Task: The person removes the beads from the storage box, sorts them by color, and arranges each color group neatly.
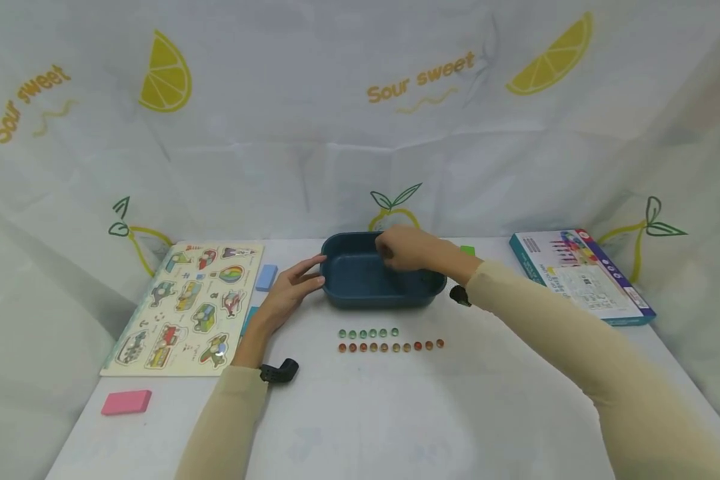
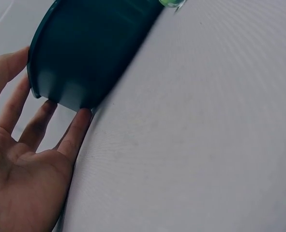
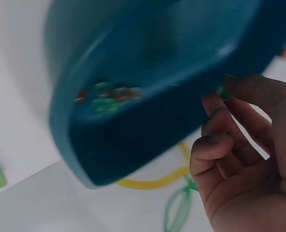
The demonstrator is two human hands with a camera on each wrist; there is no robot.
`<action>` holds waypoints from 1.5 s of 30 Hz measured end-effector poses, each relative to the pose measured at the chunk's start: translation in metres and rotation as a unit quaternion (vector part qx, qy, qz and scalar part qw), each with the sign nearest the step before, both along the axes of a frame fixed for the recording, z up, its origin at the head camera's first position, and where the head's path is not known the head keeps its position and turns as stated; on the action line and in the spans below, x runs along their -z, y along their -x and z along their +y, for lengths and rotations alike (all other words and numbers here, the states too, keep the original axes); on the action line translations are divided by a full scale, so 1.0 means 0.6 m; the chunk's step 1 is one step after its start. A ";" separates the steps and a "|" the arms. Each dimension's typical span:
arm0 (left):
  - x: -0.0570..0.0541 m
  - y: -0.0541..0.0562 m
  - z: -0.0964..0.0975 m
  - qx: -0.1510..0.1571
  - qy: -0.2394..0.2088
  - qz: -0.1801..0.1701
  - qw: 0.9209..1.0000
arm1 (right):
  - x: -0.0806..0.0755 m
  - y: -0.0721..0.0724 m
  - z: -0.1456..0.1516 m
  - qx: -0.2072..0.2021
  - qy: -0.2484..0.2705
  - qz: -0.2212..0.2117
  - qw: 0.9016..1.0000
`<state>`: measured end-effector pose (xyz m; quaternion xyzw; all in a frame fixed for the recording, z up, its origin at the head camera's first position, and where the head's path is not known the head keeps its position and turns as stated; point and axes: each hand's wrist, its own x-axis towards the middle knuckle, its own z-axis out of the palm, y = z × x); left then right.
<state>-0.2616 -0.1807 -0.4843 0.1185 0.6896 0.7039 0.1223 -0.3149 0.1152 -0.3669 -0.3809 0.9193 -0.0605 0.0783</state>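
A dark blue oblong plastic basin [image 1: 384, 303] stands at the back middle of the table. My left hand [image 1: 288, 292] touches its left end, fingers spread and fairly straight against the wall in the left wrist view. Above the basin, my right hand [image 1: 409, 249] pinches a small green glass bead [image 3: 223, 94] between thumb and fingertip. Several green and orange beads [image 3: 106, 99] lie together in one end of the basin. In front of it, a row of green beads [image 1: 363, 334] runs above a longer row of orange beads [image 1: 384, 347].
On the left lies a picture puzzle board [image 1: 186, 307], with a blue block [image 1: 267, 277] beside it and a pink block [image 1: 127, 402] nearer. A green block [image 1: 468, 251] sits behind my right forearm. A flat printed box [image 1: 582, 277] is at the right.
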 end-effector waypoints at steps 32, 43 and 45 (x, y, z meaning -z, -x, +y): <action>0.005 0.003 0.000 -0.005 0.003 0.001 1.000 | 0.113 -0.183 0.084 0.016 0.101 -0.036 0.994; 0.001 0.002 0.005 -0.006 0.008 0.002 1.000 | 0.089 -0.178 0.088 0.007 0.116 -0.066 0.991; 0.002 0.001 0.001 -0.008 0.006 0.000 1.000 | 0.072 -0.171 0.083 -0.002 0.130 -0.072 0.989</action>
